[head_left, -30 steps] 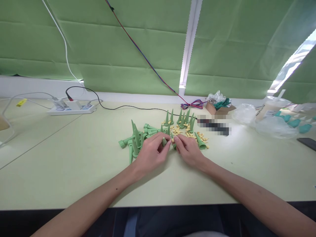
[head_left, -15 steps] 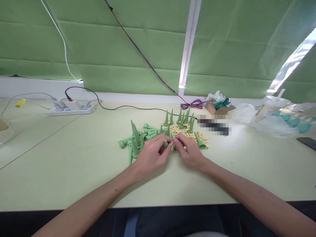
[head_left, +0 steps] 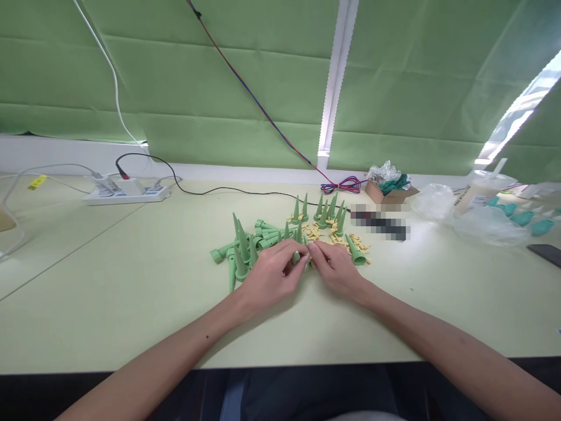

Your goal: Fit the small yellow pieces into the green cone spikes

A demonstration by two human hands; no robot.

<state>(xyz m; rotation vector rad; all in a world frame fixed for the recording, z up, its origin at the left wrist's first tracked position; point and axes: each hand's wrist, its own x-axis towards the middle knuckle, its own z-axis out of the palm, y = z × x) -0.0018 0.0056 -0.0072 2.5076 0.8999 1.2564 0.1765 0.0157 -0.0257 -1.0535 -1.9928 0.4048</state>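
Observation:
My left hand [head_left: 277, 270] is closed around a green plastic spike [head_left: 296, 256], which shows only in part between thumb and fingers. Right up against it, my right hand [head_left: 336, 268] pinches at the near end of that spike; what its fingertips hold is hidden. Green cone-shaped spikes [head_left: 241, 242] stand and lie to the left, beside my left hand. Small yellow plastic pieces [head_left: 312, 232] are heaped just beyond both hands. To the right of them a green spike [head_left: 355, 251] lies tilted with its open base toward me.
More green spikes [head_left: 322, 215] stand behind the yellow heap. A power strip [head_left: 127, 197] sits at the back left, its black cable crossing the table. At the right are a small cardboard box [head_left: 388, 194], a drink cup [head_left: 477, 190], plastic bags and a phone [head_left: 546, 254].
My right hand's fingers have shifted slightly, the thumb now pressing against the left fingertips. The left hand has turned a little with the spike; the other things stay put.

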